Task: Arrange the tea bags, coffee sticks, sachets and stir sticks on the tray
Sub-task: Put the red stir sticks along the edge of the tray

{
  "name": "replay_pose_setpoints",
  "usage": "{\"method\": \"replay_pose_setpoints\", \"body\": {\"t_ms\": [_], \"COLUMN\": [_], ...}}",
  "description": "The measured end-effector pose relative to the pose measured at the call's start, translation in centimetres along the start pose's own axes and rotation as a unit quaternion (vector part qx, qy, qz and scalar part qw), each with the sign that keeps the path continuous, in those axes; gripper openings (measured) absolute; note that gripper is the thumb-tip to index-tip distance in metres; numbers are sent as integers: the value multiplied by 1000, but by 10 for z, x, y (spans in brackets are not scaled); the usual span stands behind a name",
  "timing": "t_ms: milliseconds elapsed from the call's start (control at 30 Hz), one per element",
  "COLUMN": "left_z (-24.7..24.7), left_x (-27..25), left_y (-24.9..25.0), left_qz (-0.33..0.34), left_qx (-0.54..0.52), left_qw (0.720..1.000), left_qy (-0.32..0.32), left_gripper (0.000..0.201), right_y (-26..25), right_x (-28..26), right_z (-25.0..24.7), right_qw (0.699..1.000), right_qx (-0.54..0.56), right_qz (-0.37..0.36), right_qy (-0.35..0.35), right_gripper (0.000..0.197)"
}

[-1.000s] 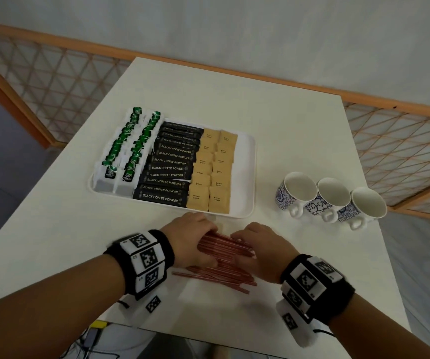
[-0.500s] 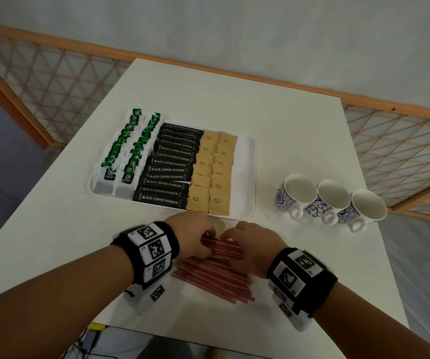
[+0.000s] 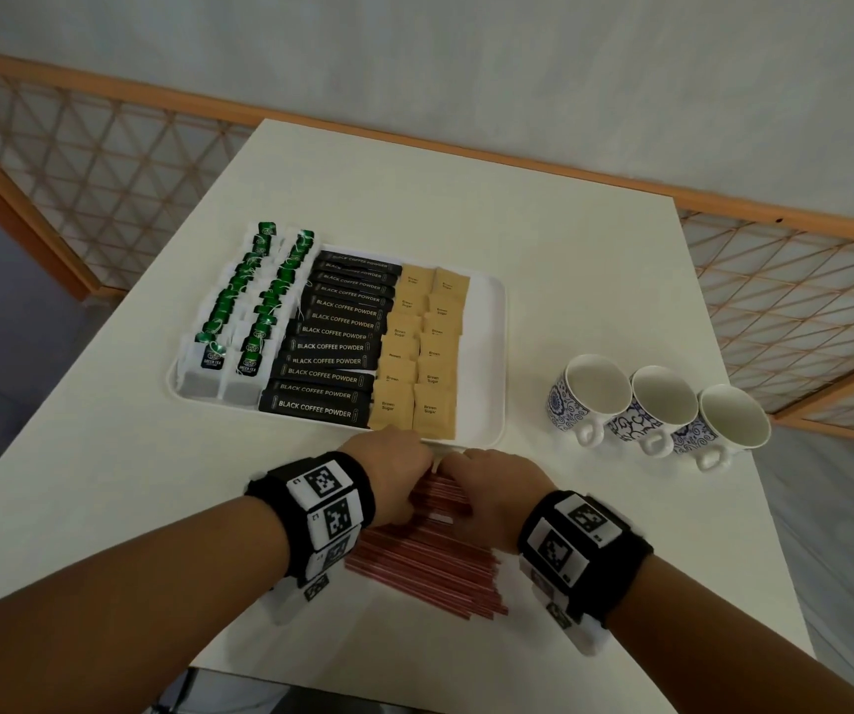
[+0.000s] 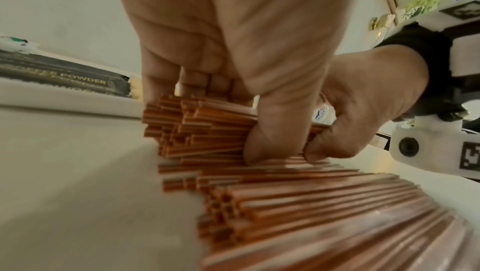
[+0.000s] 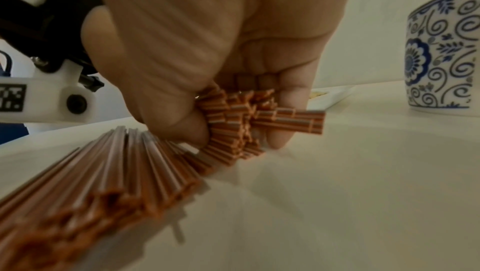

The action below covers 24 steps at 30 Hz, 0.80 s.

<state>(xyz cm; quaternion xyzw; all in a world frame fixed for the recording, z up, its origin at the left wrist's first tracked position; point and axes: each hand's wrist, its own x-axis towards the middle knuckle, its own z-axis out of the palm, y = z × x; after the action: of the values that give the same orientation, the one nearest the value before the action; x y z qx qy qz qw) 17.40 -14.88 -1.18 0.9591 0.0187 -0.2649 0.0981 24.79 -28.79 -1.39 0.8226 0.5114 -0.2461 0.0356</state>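
Observation:
A heap of red stir sticks lies on the white table in front of the tray. My left hand and right hand each grip one end of a bundle of sticks just short of the tray's near rim. In the right wrist view fingers and thumb curl round the stick ends. The tray holds green tea bags, black coffee sticks and brown sugar sachets in rows. A bare strip runs down the tray's right side.
Three blue-and-white cups stand in a row right of the tray, close to the table's right edge. More loose sticks fan out on the table below my wrists. A wooden lattice railing surrounds the table.
Both hands have closed in on the sticks and moved forward toward the tray's near rim, gathering a bundle off the heap. The rest of the heap lies behind them.

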Motion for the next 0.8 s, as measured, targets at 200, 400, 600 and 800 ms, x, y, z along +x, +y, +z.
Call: {"method": "replay_pose_setpoints", "body": {"t_ms": [200,400,600,800], "left_z": [3,11,21,17], "left_x": [2,4,4,5], "left_y": [3,1,0,0], "left_qz": [-6,8,11,10], "left_qx": [17,-32,-49,-51], "left_qw": [1000,999,998,997], "left_qy": [-17,19,36,55], "left_gripper": [44,62,66,57], "right_y": [-3,-3,-2,-3], "right_x": [2,5,3,1], "right_z": [1,2,9,5], "right_qw": [1000,1000,999,1000], "right_qx": [-9,6,35,13], "right_qz": [1,3,-7,-13], "right_qy": [-18,-7,9,16], "right_gripper": [45,45,47,47]}}
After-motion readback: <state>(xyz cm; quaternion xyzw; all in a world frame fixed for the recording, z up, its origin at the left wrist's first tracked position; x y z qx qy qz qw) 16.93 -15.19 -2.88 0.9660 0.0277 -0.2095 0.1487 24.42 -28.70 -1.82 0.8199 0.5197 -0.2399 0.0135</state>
